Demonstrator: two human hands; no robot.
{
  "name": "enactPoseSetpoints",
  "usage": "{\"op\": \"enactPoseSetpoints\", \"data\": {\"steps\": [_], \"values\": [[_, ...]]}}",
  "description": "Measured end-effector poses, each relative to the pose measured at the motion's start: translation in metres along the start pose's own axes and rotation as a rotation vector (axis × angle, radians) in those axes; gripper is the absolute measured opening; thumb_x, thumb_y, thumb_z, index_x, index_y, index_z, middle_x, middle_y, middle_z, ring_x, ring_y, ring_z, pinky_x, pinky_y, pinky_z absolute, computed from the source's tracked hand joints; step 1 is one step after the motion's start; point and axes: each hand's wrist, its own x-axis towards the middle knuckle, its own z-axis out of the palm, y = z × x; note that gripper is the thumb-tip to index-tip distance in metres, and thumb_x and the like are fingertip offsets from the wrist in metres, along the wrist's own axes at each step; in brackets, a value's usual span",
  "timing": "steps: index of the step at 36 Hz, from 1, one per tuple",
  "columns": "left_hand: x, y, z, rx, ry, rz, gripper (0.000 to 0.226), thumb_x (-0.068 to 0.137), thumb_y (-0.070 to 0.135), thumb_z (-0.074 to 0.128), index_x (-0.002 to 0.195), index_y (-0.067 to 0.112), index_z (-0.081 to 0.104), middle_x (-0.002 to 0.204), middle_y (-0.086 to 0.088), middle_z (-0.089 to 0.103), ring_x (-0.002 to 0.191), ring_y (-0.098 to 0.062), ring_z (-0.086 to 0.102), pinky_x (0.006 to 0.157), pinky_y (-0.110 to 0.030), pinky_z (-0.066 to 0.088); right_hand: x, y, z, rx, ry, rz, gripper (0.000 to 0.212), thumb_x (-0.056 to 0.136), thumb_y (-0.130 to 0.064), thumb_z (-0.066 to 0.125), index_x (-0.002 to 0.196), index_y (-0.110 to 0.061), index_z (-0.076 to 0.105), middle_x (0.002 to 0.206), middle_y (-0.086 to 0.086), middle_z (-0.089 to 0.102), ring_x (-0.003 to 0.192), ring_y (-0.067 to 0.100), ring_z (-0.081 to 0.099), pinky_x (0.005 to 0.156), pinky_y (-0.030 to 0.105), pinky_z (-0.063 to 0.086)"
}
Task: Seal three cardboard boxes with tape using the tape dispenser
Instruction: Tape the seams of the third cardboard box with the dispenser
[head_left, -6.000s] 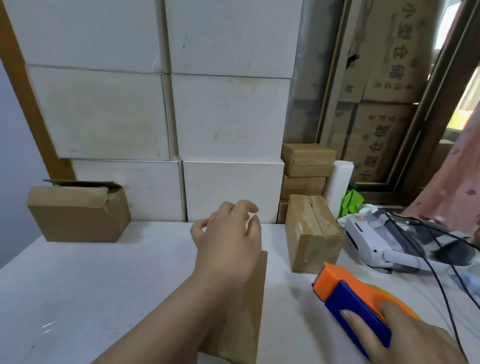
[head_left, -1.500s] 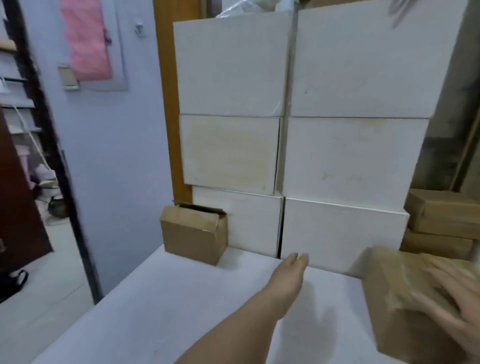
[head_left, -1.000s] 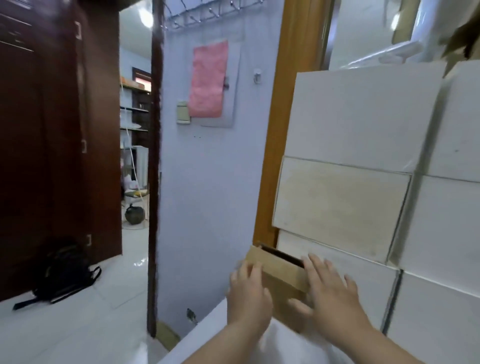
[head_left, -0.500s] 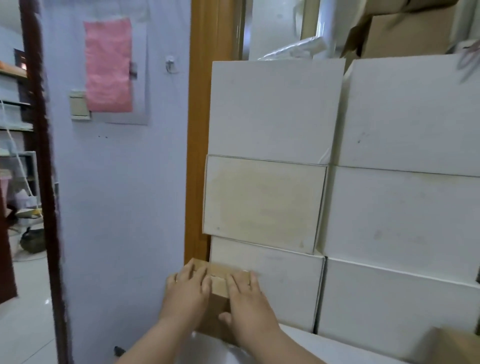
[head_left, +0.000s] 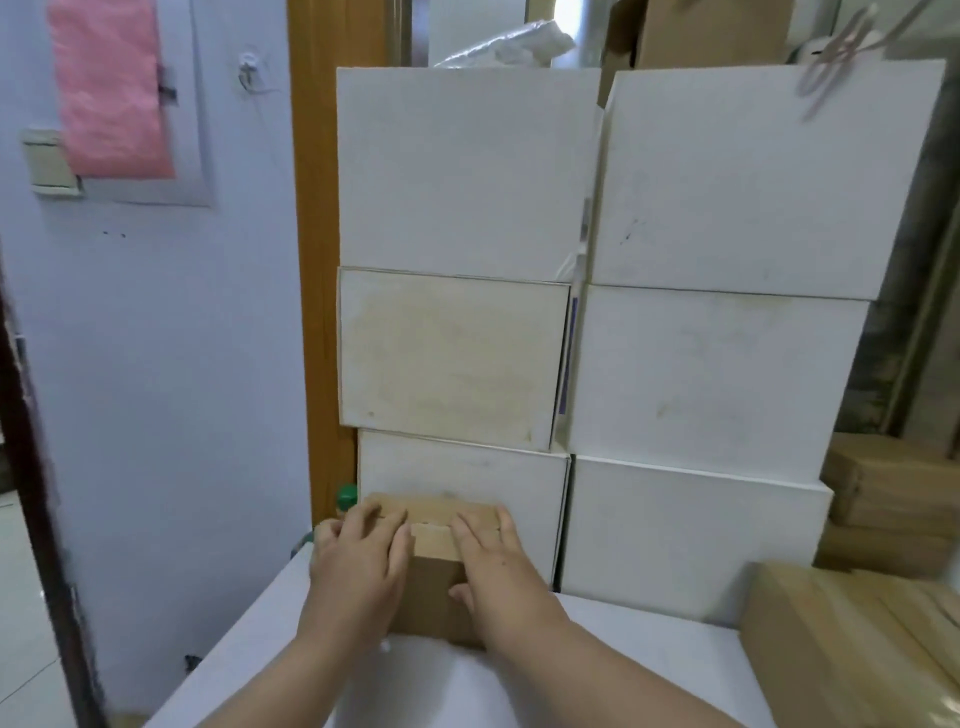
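Two bare hands are on one small brown cardboard box (head_left: 434, 566) at lower centre of the frame. The left hand (head_left: 358, 569) lies palm down over the box's left top edge, fingers spread and curled over the flap, thumb out to the left. The right hand (head_left: 498, 564) lies palm down over the right top edge, fingers pointing toward the stack behind, thumb pressed on the near face. Each grip is a flat press on the box, not closed around it. Both forearms enter from the bottom edge. The top flaps appear folded down under the fingers; no tape is discernible on them.

The box stands on a white desk (head_left: 623, 670), at its far left corner, close against a stack of white cartons (head_left: 587, 332). Six white cartons are counted, in two columns of three; the middle left one is yellowed. The stack blocks the space behind the box.

A second brown cardboard box (head_left: 852, 649) sits at lower right of the frame, cut by the edge, with a glossy film over its top. Stacked brown cartons (head_left: 893, 504) show at right, behind it. A green cap (head_left: 347, 496) shows just left of the held box. A pink sheet (head_left: 109, 88) hangs on the wall at upper left.
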Motion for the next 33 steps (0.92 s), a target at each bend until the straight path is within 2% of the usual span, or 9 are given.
{"op": "enactPoseSetpoints", "data": {"steps": [3,10,17,21,23,26,28,31,33], "values": [[-0.023,0.024,0.011,-0.018,0.030,0.062,0.055,0.101,0.056,0.028,0.134,0.036,0.068,0.150,0.001,0.054,0.122,-0.030,0.042,0.106,-0.043,0.038,-0.035,0.022,-0.011,-0.012,0.024,0.009,0.074,0.104,-0.019,0.056,0.164,-0.018,0.014,0.173,-0.006,0.010,0.159,0.029,-0.013,0.127,0.033,0.015],[-0.083,0.079,0.027,-0.121,0.018,0.210,0.057,0.099,0.057,0.026,0.128,0.038,0.072,0.138,0.006,0.058,0.105,-0.017,0.036,0.093,-0.038,0.046,-0.129,0.068,-0.039,-0.021,0.025,0.033,0.074,0.105,-0.024,0.054,0.165,-0.023,0.010,0.172,-0.016,0.000,0.158,0.020,-0.019,0.126,0.025,0.008],[-0.149,0.127,0.026,-0.216,0.108,0.340,0.042,0.100,0.049,0.041,0.121,0.037,0.076,0.128,0.008,0.063,0.093,-0.018,0.036,0.084,-0.034,0.043,-0.217,0.093,-0.046,0.006,0.087,0.085,0.073,0.105,-0.028,0.053,0.164,-0.029,0.010,0.169,-0.024,-0.003,0.156,0.009,-0.023,0.118,0.015,-0.003],[-0.185,0.142,0.026,-0.238,0.131,0.394,0.037,0.097,0.045,0.049,0.120,0.036,0.077,0.124,0.005,0.064,0.093,-0.019,0.036,0.086,-0.033,0.040,-0.257,0.102,-0.044,0.006,0.097,0.095,0.073,0.104,-0.030,0.056,0.163,-0.029,0.013,0.166,-0.027,-0.006,0.155,0.008,-0.023,0.124,0.017,0.000],[-0.199,0.149,0.023,-0.244,0.137,0.396,0.037,0.096,0.043,0.050,0.119,0.036,0.078,0.124,0.006,0.064,0.092,-0.019,0.036,0.085,-0.031,0.038,-0.274,0.101,-0.045,0.025,0.089,0.104,0.074,0.104,-0.031,0.057,0.163,-0.030,0.013,0.166,-0.026,-0.005,0.154,0.007,-0.023,0.120,0.012,-0.004],[-0.219,0.156,0.016,-0.226,0.153,0.396,0.036,0.096,0.042,0.050,0.116,0.034,0.079,0.121,0.005,0.064,0.092,-0.020,0.036,0.083,-0.031,0.038,-0.294,0.098,-0.048,0.040,0.067,0.104,0.074,0.104,-0.032,0.055,0.162,-0.033,0.010,0.158,-0.034,-0.012,0.153,0.004,-0.025,0.100,-0.003,-0.016],[-0.232,0.158,0.011,-0.206,0.157,0.389,0.037,0.096,0.042,0.049,0.117,0.035,0.078,0.121,0.006,0.064,0.093,-0.022,0.037,0.083,-0.032,0.036,-0.305,0.096,-0.048,0.040,0.060,0.095,0.074,0.104,-0.031,0.057,0.162,-0.033,0.012,0.154,-0.036,-0.013,0.153,0.003,-0.025,0.099,-0.006,-0.015],[-0.247,0.162,0.005,-0.201,0.172,0.366,0.037,0.094,0.042,0.049,0.115,0.034,0.080,0.120,0.005,0.065,0.093,-0.023,0.037,0.083,-0.031,0.034,-0.318,0.094,-0.049,0.064,0.044,0.090,0.075,0.102,-0.030,0.059,0.162,-0.034,0.014,0.153,-0.038,-0.013,0.151,0.000,-0.025,0.114,0.004,-0.004],[-0.255,0.163,0.003,-0.204,0.199,0.365,0.036,0.093,0.041,0.051,0.111,0.033,0.081,0.117,0.003,0.067,0.091,-0.024,0.038,0.083,-0.031,0.036,-0.325,0.091,-0.052,0.074,0.014,0.096,0.076,0.103,-0.032,0.057,0.162,-0.038,0.009,0.149,-0.042,-0.019,0.150,-0.003,-0.027,0.105,-0.002,-0.007]]}}
